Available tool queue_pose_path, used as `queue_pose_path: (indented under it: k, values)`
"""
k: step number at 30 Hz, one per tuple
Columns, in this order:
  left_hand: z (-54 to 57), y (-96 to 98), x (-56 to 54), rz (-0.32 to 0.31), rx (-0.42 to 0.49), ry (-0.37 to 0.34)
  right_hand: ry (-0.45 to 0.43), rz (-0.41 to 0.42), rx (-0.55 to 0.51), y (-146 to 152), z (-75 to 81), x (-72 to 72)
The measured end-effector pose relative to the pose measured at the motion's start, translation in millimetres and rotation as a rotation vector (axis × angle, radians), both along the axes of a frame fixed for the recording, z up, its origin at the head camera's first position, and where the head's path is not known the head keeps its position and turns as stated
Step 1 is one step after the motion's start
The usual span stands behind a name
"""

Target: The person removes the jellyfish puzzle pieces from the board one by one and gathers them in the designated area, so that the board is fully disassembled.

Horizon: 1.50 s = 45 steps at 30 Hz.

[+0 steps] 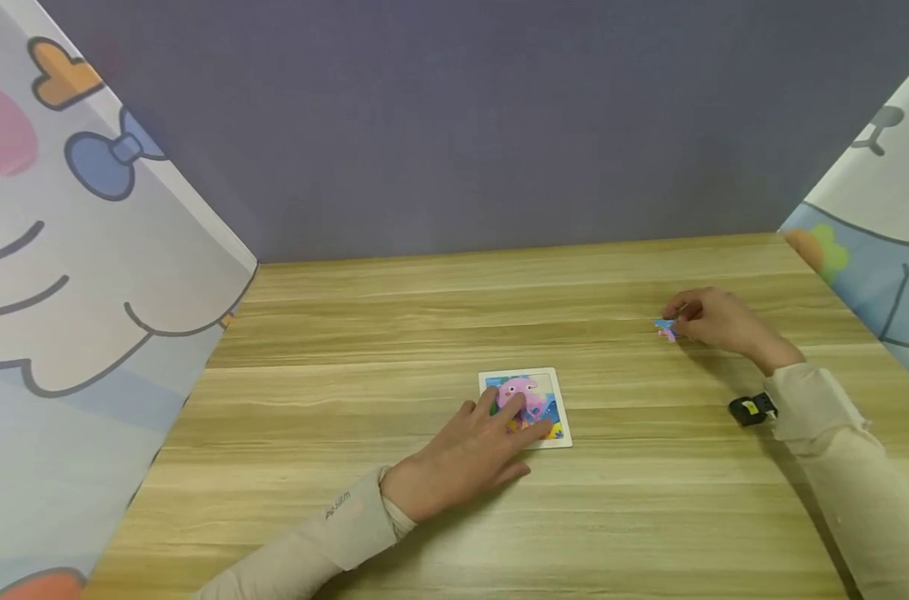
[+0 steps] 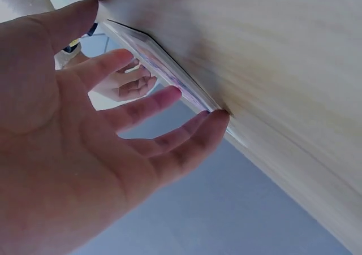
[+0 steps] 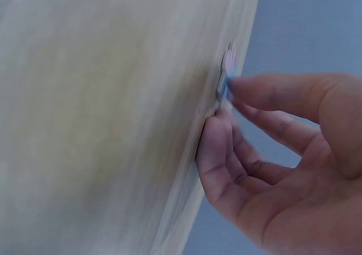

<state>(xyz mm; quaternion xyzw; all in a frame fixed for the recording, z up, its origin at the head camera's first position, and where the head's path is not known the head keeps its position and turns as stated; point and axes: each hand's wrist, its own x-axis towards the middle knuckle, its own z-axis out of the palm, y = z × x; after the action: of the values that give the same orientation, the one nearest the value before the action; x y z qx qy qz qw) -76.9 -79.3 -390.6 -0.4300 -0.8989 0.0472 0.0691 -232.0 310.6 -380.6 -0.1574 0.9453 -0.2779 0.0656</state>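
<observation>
Over on the far-right side of the picture board (image 1: 559,442), going by the person's own right, sits the fiddly bit: a small blue-and-pink piece (image 1: 666,325), well apart from the board, with the right hand (image 1: 720,321) on it. Standing here watching, I'd say the step in hand is just getting a decent hold on that piece. My two cents: take it by the edges, thumb one side and fingertip the other, and keep the pressure light, since something that thin could easily flip or skid if you squash it. Keeping the fingers off the printed face helps too, so you can see which way up it is.

Grip-wise, the right thumb and a fingertip look nearly closed, with only the piece between them, so yeah, it's a pinch. The other fingers curl in behind. Can't tell if the piece is clear of the wood or touching it; the right wrist view is pretty smeary.

Now the board: the left hand (image 1: 465,458) reaches over it from the near-left, fingers spread wide, tips down on the octopus picture and the edge, thumb off to the near side. It isn't gripping anything. Loose fingers like that should be enough to steady it, imo; pressing harder might make it slide.
</observation>
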Motion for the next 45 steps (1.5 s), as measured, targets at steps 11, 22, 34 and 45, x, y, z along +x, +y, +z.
queue_pose_path:
  k: [11, 22, 34, 45]
  values:
    - [12.5, -13.0, 1.7, 0.027, 0.009, -0.076, 0.038, 0.027, 0.053, -7, 4.7, 3.5]
    - [10.3, -34.0, 5.7, 0.075, 0.021, -0.198, 0.161, 0.092, 0.047, -54, 23.7, 16.8]
    - [8.5, -35.1, -2.0, 0.137, 0.039, -0.367, 0.144, 0.241, -0.010, -126, 30.1, 37.8]
    - [7.9, -30.6, -3.8, 0.123, 0.011, -0.345, 0.082, 0.401, -0.070, -168, 16.1, 55.5]
